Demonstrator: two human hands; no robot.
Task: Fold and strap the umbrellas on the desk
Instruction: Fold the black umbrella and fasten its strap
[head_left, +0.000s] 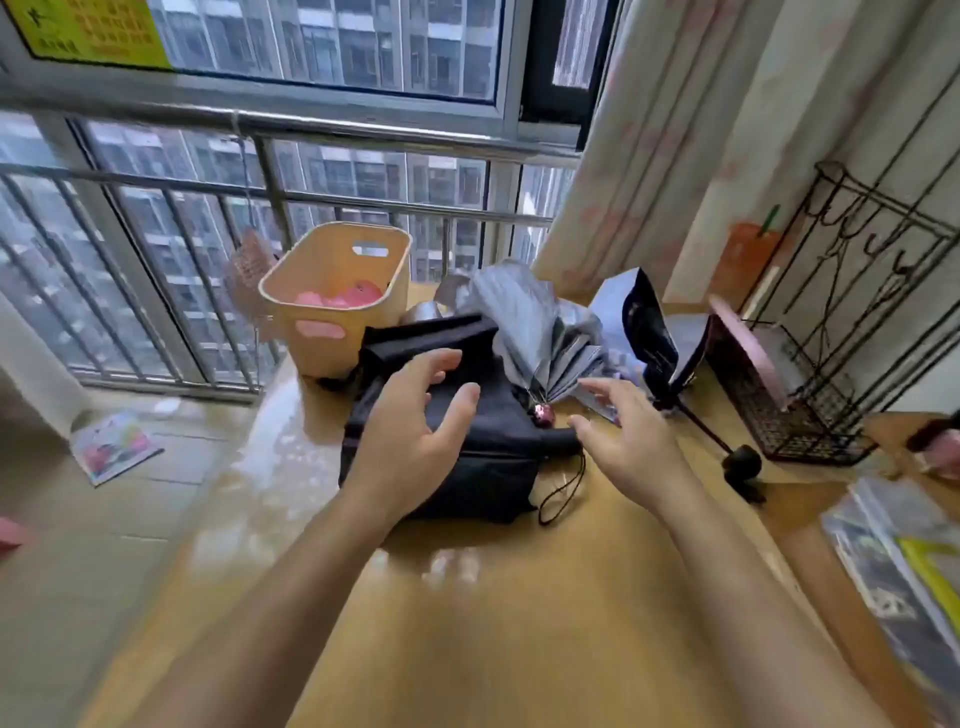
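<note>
So the collapsed black fabric umbrella (483, 457) is lying in a loose bundle mid-desk, with its thin black wrist cord (563, 491) looped out on the near side. Right behind it, touching, is a half-folded grey pleated umbrella (540, 332), and its little round pink handle knob (543, 414) pokes down against the black one. Further right there's a third one, a dark-blue-and-silver umbrella (649, 322). Its canopy is flopped loose and its black shaft runs down to a black handle (743, 462) on the glossy yellow wooden desk (519, 623).

The left hand (410, 421) is over the black umbrella, grip slack, fingers spread, nothing held. Can't tell if the palm actually touches the fabric. The right hand (631, 436) is just beside the knob, grip also loose and empty, fingertips up by the grey pleats.

Left of the pile sits a beige plastic basket (363, 332) with pink stuff inside, and on the right a black wire basket (753, 395). Some plastic-sleeved papers (904, 571) lie at the desk's right edge.
</note>
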